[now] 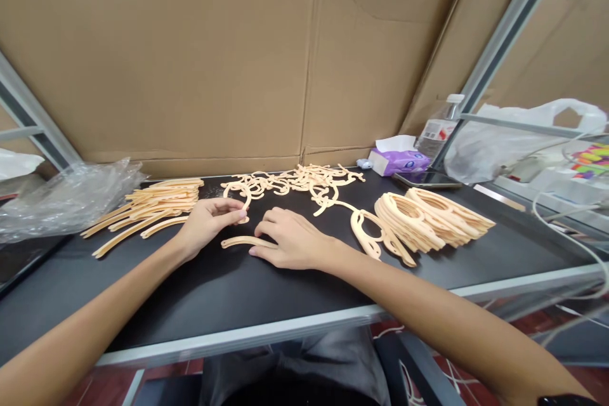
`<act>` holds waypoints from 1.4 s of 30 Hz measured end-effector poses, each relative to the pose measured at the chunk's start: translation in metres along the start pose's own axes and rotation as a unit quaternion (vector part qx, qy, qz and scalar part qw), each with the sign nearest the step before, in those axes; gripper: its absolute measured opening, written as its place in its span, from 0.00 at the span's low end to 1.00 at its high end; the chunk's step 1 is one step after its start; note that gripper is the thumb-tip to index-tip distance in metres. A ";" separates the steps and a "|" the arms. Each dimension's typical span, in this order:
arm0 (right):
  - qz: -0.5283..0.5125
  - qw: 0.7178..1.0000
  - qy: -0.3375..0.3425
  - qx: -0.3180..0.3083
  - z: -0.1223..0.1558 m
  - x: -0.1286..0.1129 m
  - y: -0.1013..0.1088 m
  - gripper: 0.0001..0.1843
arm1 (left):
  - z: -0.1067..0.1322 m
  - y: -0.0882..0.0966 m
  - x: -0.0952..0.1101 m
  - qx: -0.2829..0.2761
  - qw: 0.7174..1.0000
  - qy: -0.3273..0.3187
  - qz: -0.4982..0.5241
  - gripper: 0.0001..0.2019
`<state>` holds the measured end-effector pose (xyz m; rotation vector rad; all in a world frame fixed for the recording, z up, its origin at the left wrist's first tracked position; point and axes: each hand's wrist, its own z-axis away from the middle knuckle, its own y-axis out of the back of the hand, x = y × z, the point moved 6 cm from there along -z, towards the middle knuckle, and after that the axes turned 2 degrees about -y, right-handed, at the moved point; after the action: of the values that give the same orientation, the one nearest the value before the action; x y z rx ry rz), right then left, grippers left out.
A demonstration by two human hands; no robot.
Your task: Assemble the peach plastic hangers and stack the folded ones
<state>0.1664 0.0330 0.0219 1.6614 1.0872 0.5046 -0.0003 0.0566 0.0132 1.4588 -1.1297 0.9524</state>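
My left hand (209, 223) pinches a small curved peach plastic piece (243, 200) between thumb and fingertips, just above the black table (200, 292). My right hand (290, 240) lies on the table with its fingers curled onto one end of a long curved peach strip (242, 242). A loose heap of tangled peach pieces (295, 181) lies just beyond both hands.
A pile of long curved strips (150, 206) lies at the left, next to a crumpled clear bag (61, 200). A stack of ring-shaped peach frames (428, 219) lies at the right. Behind it are a tissue pack (397, 158), a phone (425, 179), a water bottle (438, 130) and a white bag (514, 139). Cardboard walls (190, 57) back the table.
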 end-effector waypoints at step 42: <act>-0.619 0.736 -0.218 0.163 -0.004 0.045 0.009 0.21 | 0.002 -0.008 0.001 -0.084 0.984 0.012 0.157 0.11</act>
<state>0.1895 0.0729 0.0240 0.8710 1.6544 -0.9495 0.0076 0.0544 0.0116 1.1493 -1.4147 1.0587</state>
